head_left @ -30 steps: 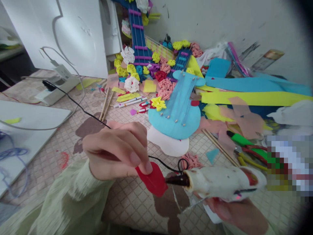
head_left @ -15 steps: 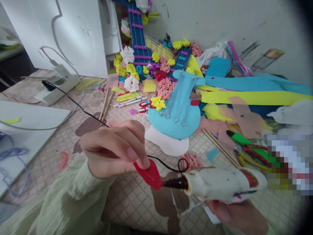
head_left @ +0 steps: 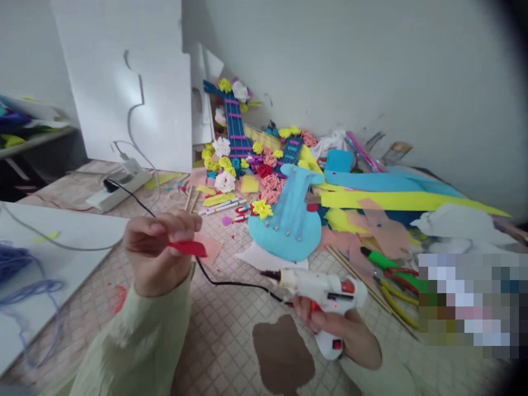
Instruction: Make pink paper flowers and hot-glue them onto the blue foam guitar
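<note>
My left hand [head_left: 159,256] pinches a small red petal-shaped piece [head_left: 190,248], held up over the table at left of centre. In my right hand [head_left: 342,324] is a white hot glue gun [head_left: 322,286], gripped by its handle with the dark nozzle pointing left. The nozzle is apart from the red piece. A black cord [head_left: 235,283] passes behind my left hand to the glue gun. Just beyond the gun lies a light-blue cut-out lute shape [head_left: 284,239] with strings, small pegs and a yellow paper flower [head_left: 262,208] on its edge.
Crumpled paper flowers [head_left: 225,182] and dark-blue instrument necks [head_left: 235,129] crowd the back. Paper strips [head_left: 412,199], a green-handled tool [head_left: 385,259] and yellow-handled pliers [head_left: 398,302] lie at right. A power strip [head_left: 119,190], white board [head_left: 94,231] and blue yarn [head_left: 25,275] are at left.
The red piece and the glue gun's nozzle have moved apart: my left hand went left and up, my right hand drew back. The view has tilted upward.
</note>
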A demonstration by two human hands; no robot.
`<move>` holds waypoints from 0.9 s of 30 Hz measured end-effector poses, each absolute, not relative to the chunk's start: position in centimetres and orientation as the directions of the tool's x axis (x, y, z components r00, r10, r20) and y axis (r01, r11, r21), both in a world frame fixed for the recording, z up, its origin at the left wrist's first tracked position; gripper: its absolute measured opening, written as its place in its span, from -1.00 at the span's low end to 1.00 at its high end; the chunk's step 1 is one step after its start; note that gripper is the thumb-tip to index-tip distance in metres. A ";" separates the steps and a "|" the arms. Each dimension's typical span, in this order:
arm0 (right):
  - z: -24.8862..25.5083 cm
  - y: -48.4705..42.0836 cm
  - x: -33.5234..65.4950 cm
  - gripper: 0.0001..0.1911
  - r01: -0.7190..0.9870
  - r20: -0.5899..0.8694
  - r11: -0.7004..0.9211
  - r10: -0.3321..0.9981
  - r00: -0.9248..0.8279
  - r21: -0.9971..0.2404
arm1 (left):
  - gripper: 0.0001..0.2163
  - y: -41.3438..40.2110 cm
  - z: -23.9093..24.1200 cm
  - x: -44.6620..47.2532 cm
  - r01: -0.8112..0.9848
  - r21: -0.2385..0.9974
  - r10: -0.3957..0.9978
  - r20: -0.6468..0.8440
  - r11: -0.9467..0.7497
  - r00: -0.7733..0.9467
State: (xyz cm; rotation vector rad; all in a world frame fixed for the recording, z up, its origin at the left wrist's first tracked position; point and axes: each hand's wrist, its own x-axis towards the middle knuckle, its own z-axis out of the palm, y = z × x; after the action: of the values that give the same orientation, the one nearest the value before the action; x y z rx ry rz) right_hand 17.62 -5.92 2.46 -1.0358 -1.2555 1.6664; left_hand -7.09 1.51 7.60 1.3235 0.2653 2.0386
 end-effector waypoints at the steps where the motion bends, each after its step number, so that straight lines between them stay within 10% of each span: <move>1: 2.9 -5.8 17.2 -0.77 -0.142 -0.122 -0.183 0.926 -0.359 -0.973 | -0.79 1.3 8.0 -7.7 -0.427 0.493 0.633 0.713 -0.758 -0.301; 12: 12.0 -2.3 8.5 -0.66 0.217 -0.060 -0.017 0.979 -0.194 -0.976 | -0.79 -7.3 8.6 -13.8 -0.329 0.669 0.683 0.371 -0.667 -0.629; 27: 1.9 11.2 -8.3 -0.70 0.659 0.022 0.203 0.962 -0.272 -0.725 | -0.83 -14.1 4.6 -15.5 -0.192 0.877 0.691 0.194 -0.440 -0.696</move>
State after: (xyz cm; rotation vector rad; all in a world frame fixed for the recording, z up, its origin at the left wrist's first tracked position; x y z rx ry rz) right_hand -8.35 11.20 1.87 -1.5027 -2.0070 0.8413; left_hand -15.54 -14.06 4.64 0.7416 1.2151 2.1569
